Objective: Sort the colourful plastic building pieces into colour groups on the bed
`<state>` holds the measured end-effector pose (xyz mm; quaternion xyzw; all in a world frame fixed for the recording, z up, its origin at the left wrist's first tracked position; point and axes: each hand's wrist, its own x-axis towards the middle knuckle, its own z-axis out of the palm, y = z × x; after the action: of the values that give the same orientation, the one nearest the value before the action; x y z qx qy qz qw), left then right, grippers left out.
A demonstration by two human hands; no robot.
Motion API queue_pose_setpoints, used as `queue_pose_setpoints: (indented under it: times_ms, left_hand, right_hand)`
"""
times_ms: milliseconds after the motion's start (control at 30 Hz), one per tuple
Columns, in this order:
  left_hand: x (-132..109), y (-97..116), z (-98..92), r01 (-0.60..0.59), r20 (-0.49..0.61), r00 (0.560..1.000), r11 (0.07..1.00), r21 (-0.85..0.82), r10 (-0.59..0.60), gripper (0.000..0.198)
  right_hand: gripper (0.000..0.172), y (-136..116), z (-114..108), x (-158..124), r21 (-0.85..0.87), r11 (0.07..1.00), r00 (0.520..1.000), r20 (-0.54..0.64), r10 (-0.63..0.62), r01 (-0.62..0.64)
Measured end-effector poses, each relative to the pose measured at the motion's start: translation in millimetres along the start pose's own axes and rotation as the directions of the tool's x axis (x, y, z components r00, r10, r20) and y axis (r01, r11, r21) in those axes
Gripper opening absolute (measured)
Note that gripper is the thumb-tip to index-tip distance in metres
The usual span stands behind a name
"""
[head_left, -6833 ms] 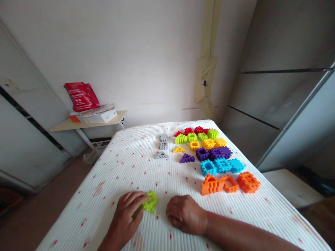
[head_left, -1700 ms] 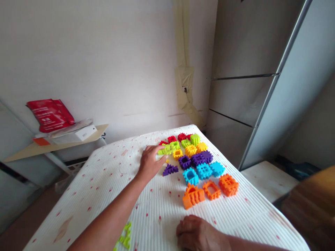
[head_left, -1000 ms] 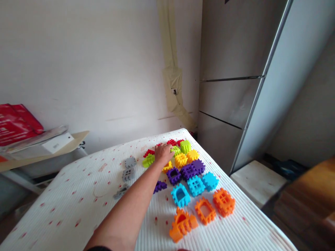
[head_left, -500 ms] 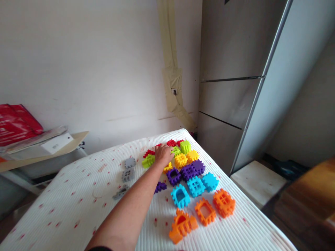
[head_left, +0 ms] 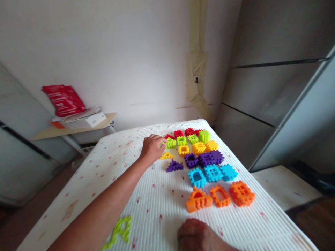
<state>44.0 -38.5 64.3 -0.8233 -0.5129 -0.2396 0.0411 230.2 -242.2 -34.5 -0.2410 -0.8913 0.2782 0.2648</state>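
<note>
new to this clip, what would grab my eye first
The rows of bright plastic blocks stand out first, grouped by colour on the white ribbed mat, with orange nearest and red farthest. The left hand reaches in beside the lime blocks near the far end, while a loose lime block lies near the front edge, left of the right hand.

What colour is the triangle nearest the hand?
Yellow triangle, clearest in the head view.

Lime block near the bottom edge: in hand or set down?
Set down: the lime block lies on the white ribbed surface, apart from the right hand.
</note>
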Motion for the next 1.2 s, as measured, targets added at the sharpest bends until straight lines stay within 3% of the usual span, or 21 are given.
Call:
queue_pose_setpoints:
  times_ms: [133, 233, 333, 433, 533, 633, 933, 1200]
  left_hand:
    - [-95, -45, -49.8, 0.086, -0.007, 0.996, 0.989, -0.121, -0.087, 0.015]
    - [-171, -63, -74.1, 0.204, 0.071, 0.978, 0.960, -0.190, -0.194, 0.014]
    - [-232, -66, -84.2, 0.301, 0.166, 0.949, 0.930, -0.211, -0.269, 0.019]
    - [-267, -60, -83.3, 0.326, 0.215, 0.936, 0.917, -0.232, -0.278, 0.040]
    - [-278, -52, -75.6, 0.302, 0.246, 0.938, 0.925, -0.231, -0.244, 0.054]
    - [-275, -46, -63.2, 0.276, 0.261, 0.940, 0.942, -0.193, -0.222, 0.055]
    - [-259, -33, -29.2, 0.159, 0.149, 0.981, 0.961, -0.226, -0.127, 0.034]
    - [-216, -4, -1.1, 0.233, 0.047, 0.972, 0.938, -0.255, -0.229, 0.025]
  right_hand:
    - [0.017, -13, -11, 0, 0.047, 0.993, 0.994, 0.043, 0.103, -0.105]
    - [0.019, -13, -13, -1, 0.062, 0.989, 0.989, 0.075, 0.129, -0.134]
    - [0.019, -12, -9, -2, 0.049, 0.987, 0.986, 0.076, 0.148, -0.152]
    - [0.019, -12, -6, -2, 0.018, 0.989, 0.987, 0.064, 0.147, -0.149]
    - [0.018, -12, -4, -3, -0.006, 0.990, 0.990, 0.036, 0.138, -0.138]
    - [0.019, -14, -4, -4, -0.032, 0.990, 0.989, 0.044, 0.142, -0.141]
    - [0.024, -21, -3, 1, -0.120, 0.985, 0.991, 0.034, 0.132, -0.127]
    - [0.024, -23, -6, 4, -0.143, 0.982, 0.991, 0.032, 0.131, -0.125]
